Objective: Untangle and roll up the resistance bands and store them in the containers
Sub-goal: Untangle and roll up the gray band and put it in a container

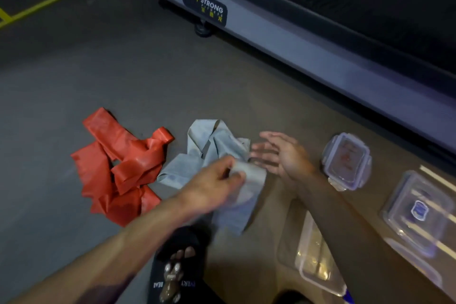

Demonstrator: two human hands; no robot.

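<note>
Gym machine base point(283, 39) looming behind | red band point(118, 168) lying tangled on floor, left | I'm pinching the grey band point(212, 148) in my left hand point(212, 185) | right hand point(278, 153) hovering open beside it | lidded containers point(346, 161) sitting right | sandalled foot point(177, 259) below

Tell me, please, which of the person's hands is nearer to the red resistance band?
Left. The left hand grips the grey band just beside the red band; the right hand hangs open beyond the grey one.

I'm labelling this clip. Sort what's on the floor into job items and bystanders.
Job items: grey band, pinched by the left hand; right hand open beside it; red band; lidded container; second lidded container; open container.

Bystanders: treadmill base; slipper; floor lines.
</note>
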